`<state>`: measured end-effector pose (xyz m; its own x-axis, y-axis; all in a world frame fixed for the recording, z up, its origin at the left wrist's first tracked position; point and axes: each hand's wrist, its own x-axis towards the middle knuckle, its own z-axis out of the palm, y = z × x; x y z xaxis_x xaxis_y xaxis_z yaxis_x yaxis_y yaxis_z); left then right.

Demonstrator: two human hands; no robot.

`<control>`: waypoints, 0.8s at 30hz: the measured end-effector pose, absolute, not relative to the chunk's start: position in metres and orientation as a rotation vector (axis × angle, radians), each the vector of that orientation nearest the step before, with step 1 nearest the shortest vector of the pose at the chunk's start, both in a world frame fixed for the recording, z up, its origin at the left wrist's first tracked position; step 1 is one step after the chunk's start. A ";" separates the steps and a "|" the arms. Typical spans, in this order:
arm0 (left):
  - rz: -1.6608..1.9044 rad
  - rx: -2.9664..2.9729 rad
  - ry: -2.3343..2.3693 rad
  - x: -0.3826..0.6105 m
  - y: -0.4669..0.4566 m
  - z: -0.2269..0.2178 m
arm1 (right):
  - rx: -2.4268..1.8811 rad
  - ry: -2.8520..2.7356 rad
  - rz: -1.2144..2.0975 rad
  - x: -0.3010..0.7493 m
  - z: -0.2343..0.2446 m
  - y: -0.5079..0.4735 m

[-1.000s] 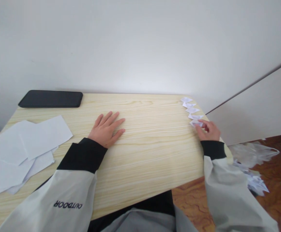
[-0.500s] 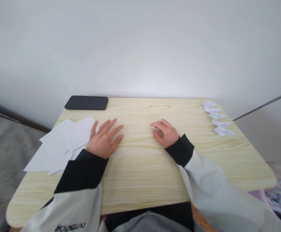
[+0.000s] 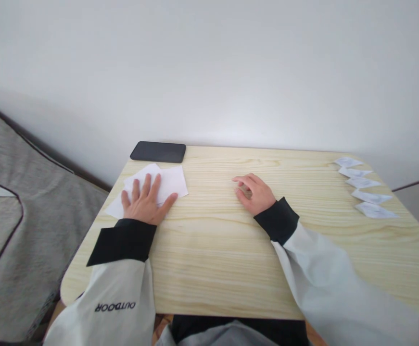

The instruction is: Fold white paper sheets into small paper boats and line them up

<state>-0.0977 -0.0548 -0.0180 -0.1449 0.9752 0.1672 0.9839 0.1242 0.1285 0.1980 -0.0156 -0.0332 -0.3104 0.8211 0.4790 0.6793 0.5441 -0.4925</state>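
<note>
My left hand lies with spread fingers on the loose pile of white paper sheets at the table's left side. Its palm and wrist cover part of the pile. Over the middle of the table, my right hand rests on its side with fingers loosely curled. A gap shows between thumb and forefinger, and I see nothing held there. Well to the right of that hand, several folded white paper pieces with pointed ends stand in a row.
A black phone lies at the back left of the pale wooden table. Behind the table rises a white wall. Grey fabric is beyond the left edge.
The view has swung left, so the table appears farther right. My left hand has moved onto the paper sheets. My right hand stays near the middle, its thumb and forefinger still apart.
</note>
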 end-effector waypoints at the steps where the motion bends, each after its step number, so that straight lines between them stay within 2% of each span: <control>1: -0.333 -2.043 -2.322 -0.097 -0.053 -0.016 | -1.212 -2.073 0.263 0.198 -0.033 -0.016; 7: -0.508 -2.079 -2.250 -0.102 -0.049 -0.011 | -1.204 -2.073 0.279 0.198 -0.033 -0.015; 16: -0.872 -2.113 -1.842 -0.107 -0.046 -0.013 | -1.213 -2.075 0.292 0.198 -0.031 -0.014; 24: -0.912 -2.297 -1.500 -0.076 -0.051 0.018 | -1.099 -2.026 0.348 0.196 -0.027 -0.015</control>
<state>-0.0763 -0.0511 0.0182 0.2743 0.7332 0.6223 0.8899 -0.4387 0.1246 0.1960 -0.0153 -0.0272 -0.3135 0.8003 0.5111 0.5837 0.5870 -0.5611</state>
